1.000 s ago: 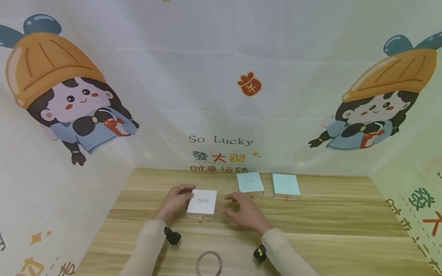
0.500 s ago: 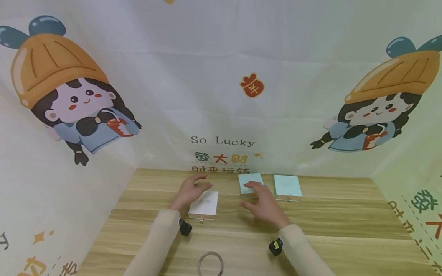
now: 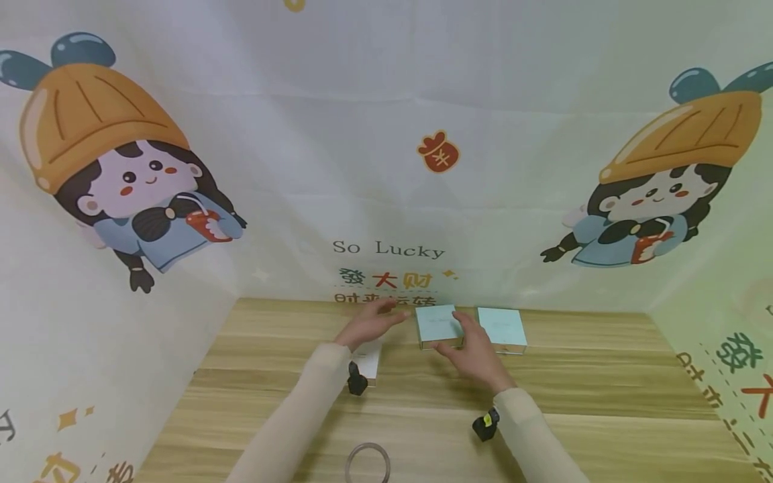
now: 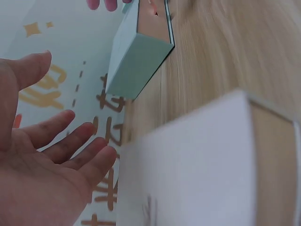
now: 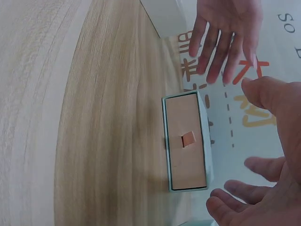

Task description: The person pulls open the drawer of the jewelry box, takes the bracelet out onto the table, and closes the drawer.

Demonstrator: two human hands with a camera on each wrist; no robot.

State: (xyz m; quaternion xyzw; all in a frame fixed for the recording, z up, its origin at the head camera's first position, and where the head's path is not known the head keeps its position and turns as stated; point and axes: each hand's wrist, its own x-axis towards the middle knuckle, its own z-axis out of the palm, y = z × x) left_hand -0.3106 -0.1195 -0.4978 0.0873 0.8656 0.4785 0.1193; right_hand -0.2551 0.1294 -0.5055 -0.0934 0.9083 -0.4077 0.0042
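A light teal box (image 3: 438, 322) with a peach drawer front and small ribbon tab stands near the back of the table, between both hands. My left hand (image 3: 373, 325) hovers off its left side, fingers extended and apart from it. My right hand (image 3: 474, 350) is spread around its right side and front corner; whether it touches the box I cannot tell. Beneath my left forearm lies a white box (image 3: 368, 367), partly hidden in the head view. The left wrist view has the white box (image 4: 197, 165) close up, with nothing in the left hand (image 4: 47, 179).
A second teal box (image 3: 502, 326) sits just right of the first, near my right fingers. A greyish ring-shaped bangle (image 3: 348, 463) lies at the table's front. Behind the wooden table (image 3: 592, 382) rises a printed cloth backdrop (image 3: 495, 168).
My left hand has left the white box and moved right, over toward the middle teal box. My right hand has moved right to that box's side. The boxes appear unmoved.
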